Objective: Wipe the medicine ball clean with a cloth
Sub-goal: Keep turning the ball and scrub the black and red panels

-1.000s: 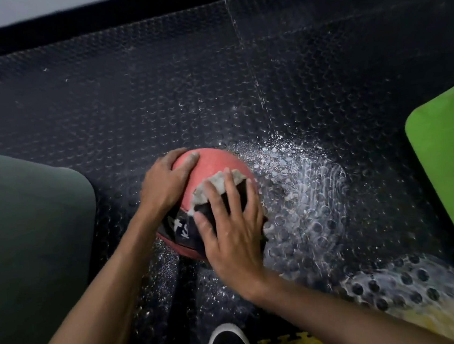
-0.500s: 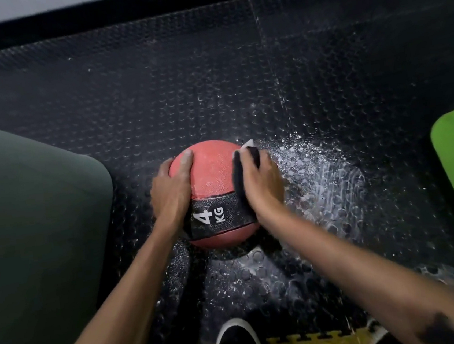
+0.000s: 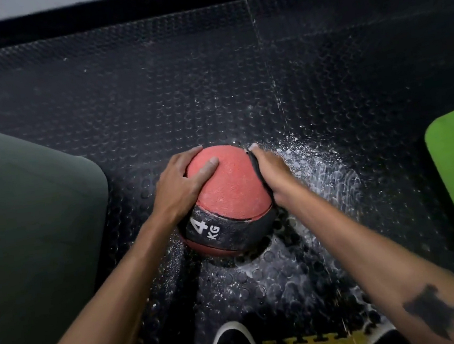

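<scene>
On the studded black floor [image 3: 155,89], the ball [image 3: 230,188] sits between both hands.
Left hand [image 3: 178,186] lies splayed and relaxed on its upper left; right hand [image 3: 272,174] presses a dark cloth [image 3: 260,175] against its right flank, so the unwiped face lies leftward, nearer that cloth hand's palm.

Matt rubber and studded mat

The medicine ball [image 3: 229,188] looks matt and grainy; the floor mat [image 3: 156,100] is black, coin-studded rubber, dusted with white powder [image 3: 318,168].
</scene>
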